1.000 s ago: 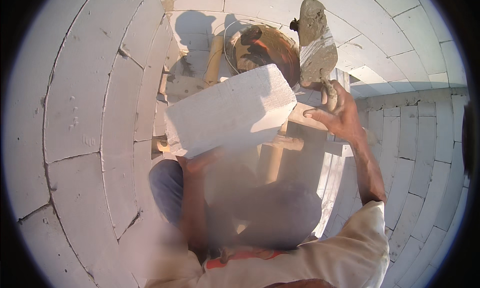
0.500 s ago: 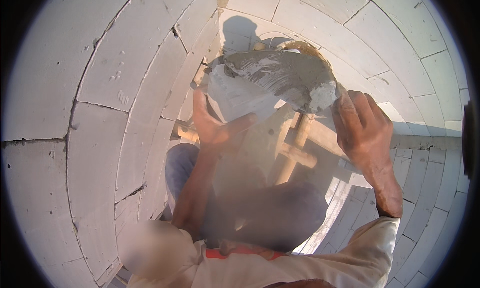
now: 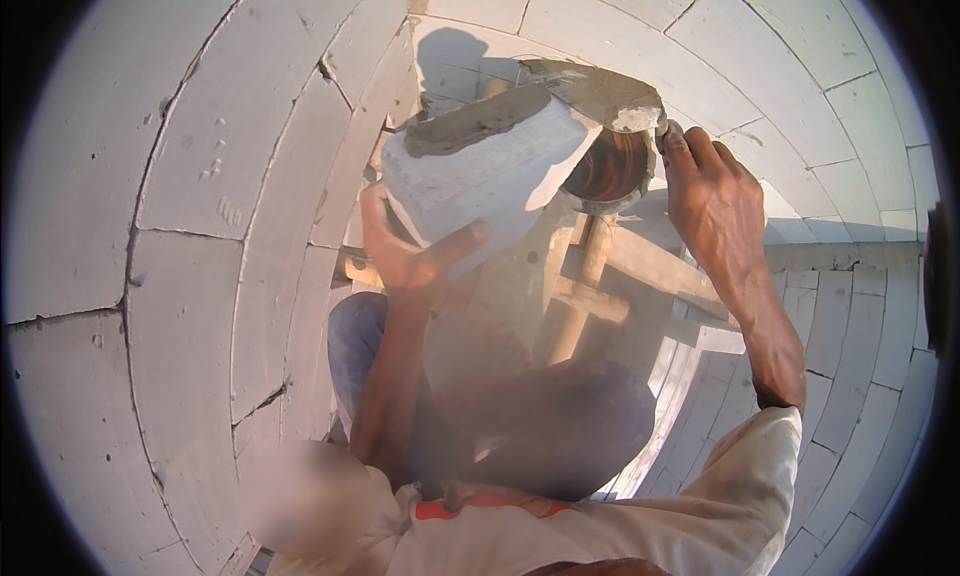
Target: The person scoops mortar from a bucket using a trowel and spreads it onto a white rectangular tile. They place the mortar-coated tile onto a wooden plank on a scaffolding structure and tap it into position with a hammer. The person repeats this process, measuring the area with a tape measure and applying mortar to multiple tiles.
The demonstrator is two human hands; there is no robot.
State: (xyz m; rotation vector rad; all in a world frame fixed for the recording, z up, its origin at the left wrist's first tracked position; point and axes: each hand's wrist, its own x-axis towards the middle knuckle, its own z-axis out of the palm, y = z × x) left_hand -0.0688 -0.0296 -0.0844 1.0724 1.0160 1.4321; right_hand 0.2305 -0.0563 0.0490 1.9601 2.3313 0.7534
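- White block walls (image 3: 180, 176) with thin grey joints curve around me on every side, sunlit, and a rough wooden scaffold frame (image 3: 620, 276) crosses below my arms.
- My left hand (image 3: 410, 256) holds a pale rectangular masonry block (image 3: 490, 176) from underneath, palm up, thumb pressed against its near face and fingers wrapped behind it.
- The block sits tilted, raised in front of the wall, its top face spread with a layer of grey mortar (image 3: 475, 121). A second ago that face was bare and clean.
- My right hand (image 3: 715, 201) is closed around the handle of a flat steel trowel (image 3: 600, 91); the handle itself is hidden in my fist.
- The trowel blade, smeared with grey mortar, lies nearly flat just above the block's far upper corner. A second ago it stood upright, well clear of the block.
- A round metal pan (image 3: 610, 171) with a rusty brown inside shows between the block and my right hand, lower down on the scaffold.
- Half a second ago the block was turned with its wet face toward me; now it is angled away.
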